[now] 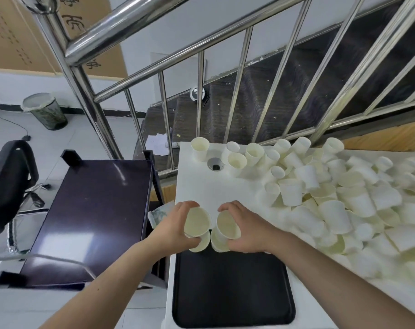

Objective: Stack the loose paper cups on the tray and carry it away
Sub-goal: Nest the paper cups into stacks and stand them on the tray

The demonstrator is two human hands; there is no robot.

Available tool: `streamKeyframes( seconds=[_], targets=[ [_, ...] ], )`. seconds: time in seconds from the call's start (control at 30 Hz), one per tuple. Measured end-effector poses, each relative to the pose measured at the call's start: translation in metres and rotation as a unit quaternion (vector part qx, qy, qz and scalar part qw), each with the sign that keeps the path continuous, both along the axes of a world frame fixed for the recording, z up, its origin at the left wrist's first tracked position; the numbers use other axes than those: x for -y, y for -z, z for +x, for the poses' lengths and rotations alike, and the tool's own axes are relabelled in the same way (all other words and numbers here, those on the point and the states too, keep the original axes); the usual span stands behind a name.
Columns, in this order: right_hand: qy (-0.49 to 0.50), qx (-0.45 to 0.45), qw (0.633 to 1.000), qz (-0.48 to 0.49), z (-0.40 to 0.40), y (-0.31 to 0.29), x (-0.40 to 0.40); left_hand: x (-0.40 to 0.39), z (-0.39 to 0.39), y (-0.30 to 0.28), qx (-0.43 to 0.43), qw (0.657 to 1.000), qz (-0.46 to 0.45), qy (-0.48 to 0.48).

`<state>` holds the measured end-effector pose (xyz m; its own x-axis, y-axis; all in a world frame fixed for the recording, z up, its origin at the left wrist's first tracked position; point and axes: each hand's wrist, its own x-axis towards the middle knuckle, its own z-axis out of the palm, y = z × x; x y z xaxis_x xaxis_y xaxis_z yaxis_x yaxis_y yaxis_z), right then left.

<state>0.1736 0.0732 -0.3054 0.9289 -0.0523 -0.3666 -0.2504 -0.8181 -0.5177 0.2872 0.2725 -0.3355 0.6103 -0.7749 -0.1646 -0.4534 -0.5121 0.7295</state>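
A black tray (232, 290) lies on the white table (201, 186) at its near left end. My left hand (173, 224) grips a short stack of cream paper cups (197, 222), mouths facing me, just above the tray's far edge. My right hand (246, 229) grips a second short stack of cups (226, 225) right beside it. The two stacks almost touch. A large heap of loose paper cups (344, 198) covers the table to the right, some upright, many on their sides.
A round cable hole (215, 164) sits in the table near the far left corner. A steel stair railing (201, 67) runs behind the table. A dark cart (95, 217), an office chair (9, 186) and a waste bin (46, 110) stand on the left.
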Motion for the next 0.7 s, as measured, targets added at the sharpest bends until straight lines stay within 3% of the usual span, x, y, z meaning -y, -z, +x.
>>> streamKeyframes(
  seconds=[0.3, 0.7],
  targets=[
    [-0.004, -0.012, 0.998, -0.069, -0.010, 0.028, -0.015, 0.001, -0.018, 0.022, 0.063, 0.996, 0.063, 0.014],
    [-0.041, -0.020, 0.993, -0.105, -0.006, 0.042, -0.010, 0.005, -0.019, 0.038, 0.065, 0.991, 0.117, 0.029]
  ],
)
